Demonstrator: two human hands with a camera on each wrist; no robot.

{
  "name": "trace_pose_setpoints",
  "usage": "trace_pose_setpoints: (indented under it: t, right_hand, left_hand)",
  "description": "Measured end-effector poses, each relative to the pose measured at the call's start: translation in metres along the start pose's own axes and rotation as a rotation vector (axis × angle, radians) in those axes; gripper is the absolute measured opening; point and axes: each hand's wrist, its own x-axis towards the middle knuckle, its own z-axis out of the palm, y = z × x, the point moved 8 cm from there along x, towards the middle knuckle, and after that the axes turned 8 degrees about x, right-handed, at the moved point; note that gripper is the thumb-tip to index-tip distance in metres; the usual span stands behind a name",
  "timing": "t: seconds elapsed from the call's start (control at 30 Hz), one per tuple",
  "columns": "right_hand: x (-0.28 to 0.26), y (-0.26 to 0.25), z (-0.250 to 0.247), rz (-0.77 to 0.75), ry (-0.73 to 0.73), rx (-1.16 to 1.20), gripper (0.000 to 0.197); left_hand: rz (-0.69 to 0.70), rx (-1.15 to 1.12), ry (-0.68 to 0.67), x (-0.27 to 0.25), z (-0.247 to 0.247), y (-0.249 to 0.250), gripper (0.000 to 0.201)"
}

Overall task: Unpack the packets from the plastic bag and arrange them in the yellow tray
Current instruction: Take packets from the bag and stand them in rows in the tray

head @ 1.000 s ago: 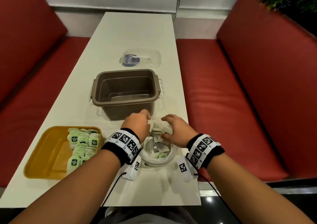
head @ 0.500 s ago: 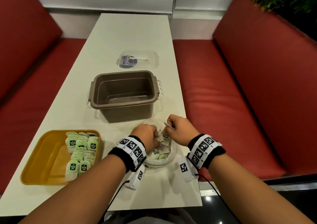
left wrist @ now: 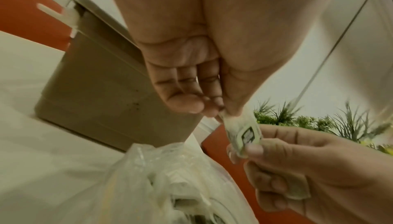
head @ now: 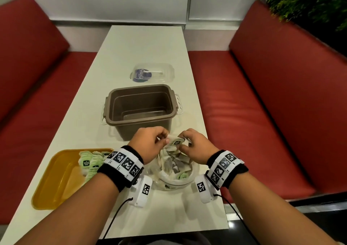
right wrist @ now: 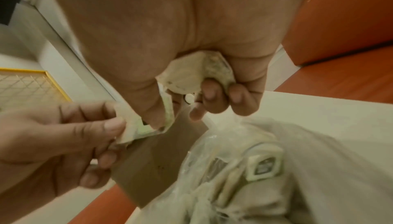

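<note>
Above the plastic bag [head: 174, 175], the left hand [head: 148, 144] and right hand [head: 195, 147] both pinch one packet [head: 176, 142]. The yellow tray [head: 56, 184], left of the bag at the worktop [head: 142, 46] edge, has bare floor.

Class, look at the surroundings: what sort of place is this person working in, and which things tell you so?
Probably a restaurant or café booth: red padded bench seats flank a long white table, with greenery behind the right-hand seat back.

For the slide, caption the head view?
Both hands pinch one green packet above the plastic bag.
</note>
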Motion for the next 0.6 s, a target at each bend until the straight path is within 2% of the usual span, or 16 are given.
trace_pose_setpoints:
  t: [0.07,0.13,0.23,0.37,0.47,0.6]
  right_hand:
    - [0.001,-0.012,-0.002,-0.031,0.046,0.075,0.008]
    - [0.003,-0.026,-0.001,-0.041,0.061,0.130,0.006]
    - [0.006,-0.051,0.005,-0.076,0.054,0.093,0.008]
    - [0.012,-0.080,0.022,-0.137,0.028,-0.044,0.006]
    - [0.016,-0.097,0.033,-0.160,0.033,-0.053,0.006]
    - [0.021,-0.107,0.047,-0.146,0.042,0.009,0.024]
  left_hand:
    - [-0.043,-0.016,0.024,-0.007,-0.008,-0.012,0.004]
    - [-0.068,0.063,-0.044,-0.011,-0.005,-0.024,0.011]
    - [-0.055,0.202,-0.141,-0.018,-0.004,-0.034,0.025]
    - [0.007,0.070,0.022,-0.022,-0.038,-0.033,0.016]
    - [0.055,0.084,0.062,-0.022,-0.058,-0.033,0.002]
    - [0.055,0.003,0.108,-0.030,-0.081,-0.045,0.002]
